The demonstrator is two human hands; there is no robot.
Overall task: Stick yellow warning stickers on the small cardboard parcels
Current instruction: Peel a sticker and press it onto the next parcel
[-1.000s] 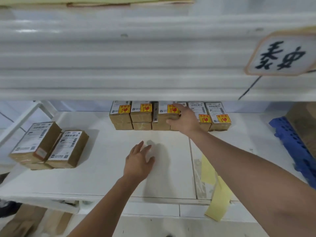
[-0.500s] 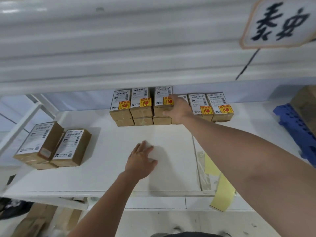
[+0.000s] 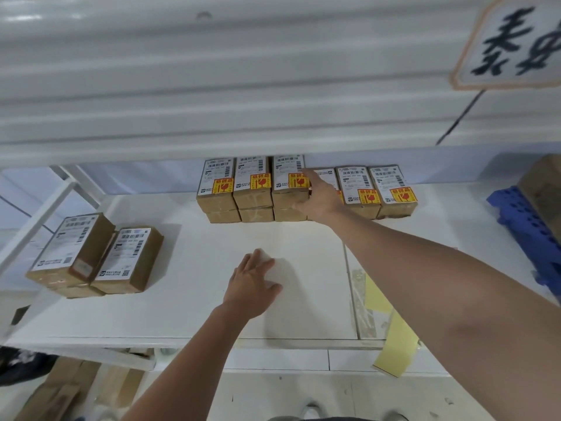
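Observation:
A row of small cardboard parcels (image 3: pixel 253 189) stands at the back of the white shelf (image 3: pixel 188 299), each with a white label and a yellow warning sticker (image 3: pixel 368 196). My right hand (image 3: pixel 320 197) lies over the fourth parcel (image 3: pixel 329 177) in that row, fingers stretched along its top and thumb at its front face. That parcel's sticker is mostly hidden under my hand. My left hand (image 3: pixel 253 284) rests flat on the bare shelf in front. Two parcels without stickers (image 3: pixel 100 253) lie at the left end of the shelf.
A pale yellow backing strip (image 3: pixel 391 335) hangs over the shelf's front edge at the right. A blue plastic pallet (image 3: pixel 528 232) and a large brown box (image 3: pixel 543 189) stand at the far right. The upper shelf's white edge (image 3: pixel 212 95) overhangs the row. Cardboard lies on the floor at lower left.
My right hand has slid back with the fourth parcel, deeper into the row. My left hand stays flat on the shelf. The camera has tipped down a little.

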